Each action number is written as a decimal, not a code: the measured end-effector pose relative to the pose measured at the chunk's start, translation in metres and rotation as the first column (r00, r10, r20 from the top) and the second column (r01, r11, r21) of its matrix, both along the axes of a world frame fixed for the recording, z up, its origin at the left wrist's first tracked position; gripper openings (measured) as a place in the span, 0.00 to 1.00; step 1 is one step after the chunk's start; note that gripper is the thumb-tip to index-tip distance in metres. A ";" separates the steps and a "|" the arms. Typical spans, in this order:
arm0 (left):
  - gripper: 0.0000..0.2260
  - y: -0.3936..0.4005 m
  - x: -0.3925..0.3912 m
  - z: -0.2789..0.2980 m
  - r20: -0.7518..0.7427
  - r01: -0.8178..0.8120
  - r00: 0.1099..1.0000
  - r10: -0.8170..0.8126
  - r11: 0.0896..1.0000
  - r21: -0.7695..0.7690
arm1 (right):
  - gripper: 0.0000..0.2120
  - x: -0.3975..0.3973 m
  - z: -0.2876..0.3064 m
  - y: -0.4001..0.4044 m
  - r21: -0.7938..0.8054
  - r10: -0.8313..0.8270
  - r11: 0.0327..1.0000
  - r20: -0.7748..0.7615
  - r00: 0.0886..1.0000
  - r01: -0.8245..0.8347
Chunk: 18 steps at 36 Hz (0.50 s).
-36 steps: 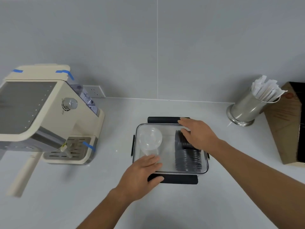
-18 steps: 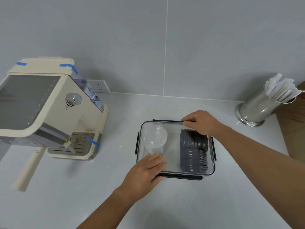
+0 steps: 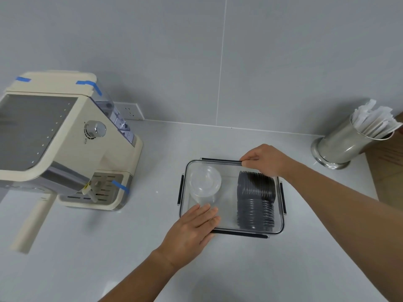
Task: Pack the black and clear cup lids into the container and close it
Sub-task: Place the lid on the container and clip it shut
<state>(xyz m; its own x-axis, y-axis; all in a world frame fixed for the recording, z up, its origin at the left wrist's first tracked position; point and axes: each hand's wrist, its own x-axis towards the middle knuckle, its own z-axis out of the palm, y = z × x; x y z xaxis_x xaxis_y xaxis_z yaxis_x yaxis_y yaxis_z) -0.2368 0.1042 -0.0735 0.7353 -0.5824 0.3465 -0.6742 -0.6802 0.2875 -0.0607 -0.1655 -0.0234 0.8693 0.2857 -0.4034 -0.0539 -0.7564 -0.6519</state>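
A clear rectangular container [image 3: 229,171] with black side latches sits on the grey counter, its transparent lid on top. Inside, a stack of clear cup lids [image 3: 205,182] lies on the left and a stack of black cup lids [image 3: 255,199] on the right. My left hand [image 3: 192,229] rests flat on the lid's near left corner, fingers spread. My right hand [image 3: 266,160] is at the far right edge, fingers curled and pressing on the far black latch [image 3: 220,159]. The near latch [image 3: 239,234] lies flat against the front.
A cream espresso machine [image 3: 65,144] with blue tape stands at the left. A steel holder of wrapped straws [image 3: 349,142] is at the back right, with a brown box [image 3: 388,162] beside it. A wall socket [image 3: 129,111] sits behind the machine.
The far and near black latches, folded out a second ago, now lie flat against the container. My right hand moved from the lid's top to the far edge.
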 end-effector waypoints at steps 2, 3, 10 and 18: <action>0.19 0.000 0.000 0.001 -0.006 -0.001 1.000 0.001 1.000 -0.009 | 0.08 -0.002 0.000 0.000 0.002 -0.003 1.000 0.009 1.000 0.003; 0.19 0.000 0.000 0.001 -0.011 -0.003 1.000 0.002 1.000 -0.010 | 0.09 -0.002 0.000 0.000 0.000 0.000 1.000 0.013 1.000 0.000; 0.18 0.001 0.001 0.004 -0.039 -0.002 0.999 0.002 1.000 0.003 | 0.10 -0.005 0.004 0.003 -0.034 0.031 0.999 0.057 0.998 -0.029; 0.18 -0.001 0.009 0.007 -0.033 -0.001 0.999 0.002 1.000 0.019 | 0.11 -0.006 0.009 0.004 -0.085 0.027 0.996 0.106 0.994 -0.018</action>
<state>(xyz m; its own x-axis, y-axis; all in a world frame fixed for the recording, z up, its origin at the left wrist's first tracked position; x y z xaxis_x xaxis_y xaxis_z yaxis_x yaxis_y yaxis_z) -0.2279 0.1034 -0.0664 0.7468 -0.5878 0.3111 -0.6639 -0.6867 0.2962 -0.0670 -0.1619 -0.0141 0.9025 0.2749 -0.3316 0.0304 -0.8086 -0.5876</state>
